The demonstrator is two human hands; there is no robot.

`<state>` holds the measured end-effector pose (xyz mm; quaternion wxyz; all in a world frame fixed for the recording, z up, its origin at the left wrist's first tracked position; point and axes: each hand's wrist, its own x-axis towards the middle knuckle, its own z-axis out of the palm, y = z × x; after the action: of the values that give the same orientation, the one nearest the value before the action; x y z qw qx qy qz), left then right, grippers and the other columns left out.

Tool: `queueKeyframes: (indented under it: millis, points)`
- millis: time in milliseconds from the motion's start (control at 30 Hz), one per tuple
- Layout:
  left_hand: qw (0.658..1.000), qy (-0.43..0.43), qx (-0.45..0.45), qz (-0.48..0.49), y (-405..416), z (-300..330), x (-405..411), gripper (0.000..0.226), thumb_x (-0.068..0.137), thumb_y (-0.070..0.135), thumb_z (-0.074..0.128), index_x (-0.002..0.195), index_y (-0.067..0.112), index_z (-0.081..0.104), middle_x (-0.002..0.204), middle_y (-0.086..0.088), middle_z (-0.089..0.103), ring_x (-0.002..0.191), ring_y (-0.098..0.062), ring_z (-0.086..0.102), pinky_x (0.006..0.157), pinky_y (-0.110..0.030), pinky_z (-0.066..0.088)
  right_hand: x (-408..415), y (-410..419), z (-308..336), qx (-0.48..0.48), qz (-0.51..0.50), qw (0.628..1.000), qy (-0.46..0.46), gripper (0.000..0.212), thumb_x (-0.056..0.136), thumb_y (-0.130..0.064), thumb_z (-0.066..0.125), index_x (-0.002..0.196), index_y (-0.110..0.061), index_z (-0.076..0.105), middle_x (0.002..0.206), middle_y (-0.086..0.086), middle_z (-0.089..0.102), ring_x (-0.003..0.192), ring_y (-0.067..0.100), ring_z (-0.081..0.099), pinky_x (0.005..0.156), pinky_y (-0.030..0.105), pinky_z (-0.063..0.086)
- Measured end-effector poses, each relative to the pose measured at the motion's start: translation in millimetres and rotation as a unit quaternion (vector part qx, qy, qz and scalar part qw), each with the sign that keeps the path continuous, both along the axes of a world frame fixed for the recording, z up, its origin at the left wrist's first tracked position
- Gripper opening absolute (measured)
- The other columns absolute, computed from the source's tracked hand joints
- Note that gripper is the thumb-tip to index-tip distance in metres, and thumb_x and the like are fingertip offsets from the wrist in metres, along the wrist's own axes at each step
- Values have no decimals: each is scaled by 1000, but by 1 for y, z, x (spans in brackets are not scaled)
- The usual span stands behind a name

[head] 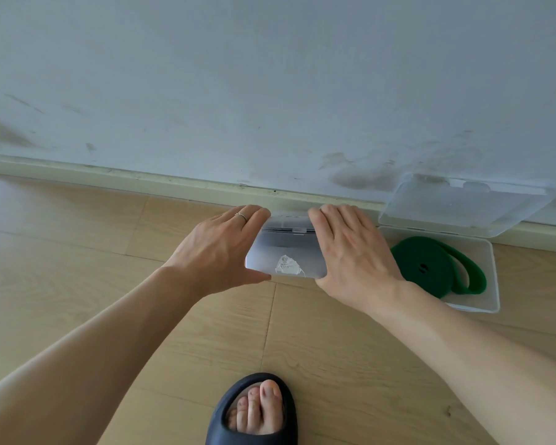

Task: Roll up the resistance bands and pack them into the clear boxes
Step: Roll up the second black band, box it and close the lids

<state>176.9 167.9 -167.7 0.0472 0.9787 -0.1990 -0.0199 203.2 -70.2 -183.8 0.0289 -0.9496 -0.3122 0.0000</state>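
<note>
Head view: my left hand [220,248] and right hand [350,252] clamp the ends of a closed clear box [286,252], likely pressing its lid shut | just right of my right hand, an open clear box [491,277] holds the rolled green band [430,268]

Wall [270,75] blocks behind the closed box [286,252]; open box [491,284] crowds right; left floor [77,226] free.

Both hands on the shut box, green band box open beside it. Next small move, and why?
Probably let go of the closed box and reach the right hand to the open box to fold its raised lid down: the green band already lies coiled inside, though one loop looks loose. The left hand only steadies.
</note>
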Motion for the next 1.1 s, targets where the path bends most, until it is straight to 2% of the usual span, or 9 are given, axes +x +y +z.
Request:
queueKeyframes:
  millis: [200, 300, 433, 500, 667, 833, 900, 967, 1100]
  points:
    - [1000, -26, -5, -7, -2, 1, -3, 78, 67, 63, 85, 120, 11, 62, 107, 0, 69, 87, -21, 68, 53, -31, 52, -3, 2, -1, -26, 1, 1000, 5, 86, 61, -27, 82, 136, -12, 41, 112, 4, 52, 99, 29, 52, 94, 41, 44]
    - [1000, -15, -4, 1, -1, 1, -5, 80, 65, 62, 87, 121, 12, 62, 109, 1, 69, 90, -21, 69, 50, -33, 53, -5, 3, 0, -25, -1, 1000, 1, 87, 60, -25, 83, 135, -13, 41, 111, 3, 52, 98, 28, 52, 92, 41, 45]
    - [999, 22, -43, -8, -1, -1, -3, 88, 69, 68, 78, 131, 11, 52, 125, -1, 61, 116, -24, 61, 73, -39, 61, -4, 2, 0, -26, -2, 1000, 14, 88, 61, -28, 85, 135, -13, 40, 113, 4, 52, 99, 28, 51, 93, 41, 46]
    - [994, 51, -91, 11, -3, -1, -2, 84, 73, 70, 72, 131, 13, 50, 129, 1, 57, 117, -22, 55, 82, -40, 59, -3, 1, 0, -26, 3, 1000, 16, 87, 62, -31, 85, 135, -13, 39, 115, 5, 51, 100, 28, 51, 94, 41, 46]
    - [963, 82, -224, 125, -12, -2, -5, 51, 87, 57, 64, 122, 22, 54, 123, 11, 58, 111, -15, 55, 88, -41, 52, -5, 0, -3, -9, 0, 1000, 3, 83, 65, -30, 84, 134, -11, 41, 121, 8, 52, 104, 31, 52, 96, 42, 46]
    - [939, 85, -276, 186, -21, -1, -7, 45, 83, 52, 74, 115, 24, 57, 113, 13, 63, 103, -14, 57, 85, -39, 51, -6, 1, -4, -5, 1, 1000, -5, 83, 64, -28, 84, 133, -10, 42, 123, 9, 52, 107, 31, 53, 97, 43, 46]
    - [936, 81, -280, 200, -22, 1, -5, 40, 83, 47, 78, 109, 22, 59, 107, 13, 65, 96, -11, 55, 81, -34, 49, -6, 1, -4, -4, 3, 1000, -7, 80, 65, -27, 83, 132, -10, 43, 121, 8, 53, 107, 31, 53, 96, 44, 46]
    - [930, 81, -285, 217, -24, 1, -4, 37, 82, 42, 80, 103, 20, 60, 101, 14, 65, 89, -6, 52, 77, -22, 45, -5, 2, -4, -3, 3, 1000, -10, 77, 66, -25, 82, 131, -10, 44, 120, 7, 54, 106, 31, 53, 96, 44, 46]
    - [918, 96, -299, 241, -28, 3, 1, 34, 81, 37, 83, 95, 16, 60, 96, 19, 62, 92, -2, 53, 71, -11, 37, -5, 4, -6, 7, -2, 1000, -17, 77, 64, -22, 83, 130, -10, 45, 114, 5, 56, 102, 30, 54, 95, 43, 46]
